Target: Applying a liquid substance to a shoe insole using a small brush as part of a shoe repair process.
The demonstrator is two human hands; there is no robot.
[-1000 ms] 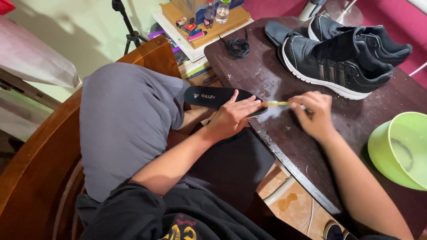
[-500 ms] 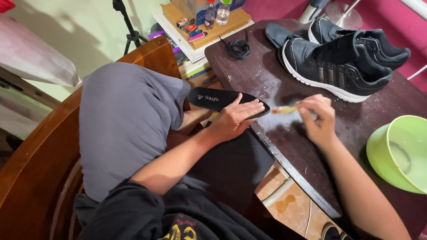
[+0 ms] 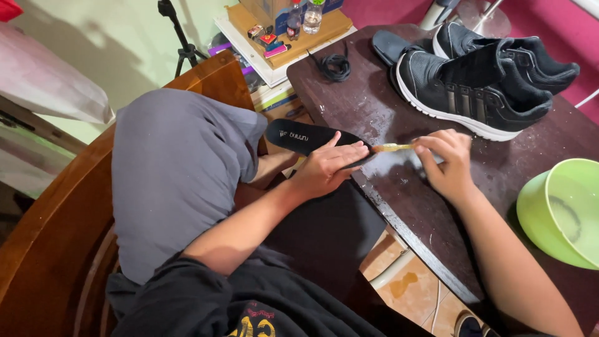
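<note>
Left hand (image 3: pixel 327 167) lies flat, fingers spread and extended, pressing down on a black insole (image 3: pixel 306 138). Insole sits at the near-left edge of the dark table (image 3: pixel 399 206), its heel end overhanging toward the person's raised knee in grey shorts (image 3: pixel 175 168). Right hand (image 3: pixel 446 161) curled, fingers pinched on a small brush with a pale yellowish handle (image 3: pixel 393 148); brush tip meets the insole's toe end, just beside the left fingertips. Table surface around the brush looks wet and smeared.

Beyond the hands: a pair of black sneakers with white soles (image 3: pixel 474 87) on the far side of the table, a second dark insole (image 3: pixel 390 45) just beside them, a coil of black laces (image 3: pixel 336 65) to the left. Nothing lies between hands and shoes.

Green plastic basin (image 3: pixel 561 212) at the right table edge, near the right forearm; contents cannot be made out, perhaps a wet film. Wooden chair (image 3: pixel 56 237) at left.
</note>
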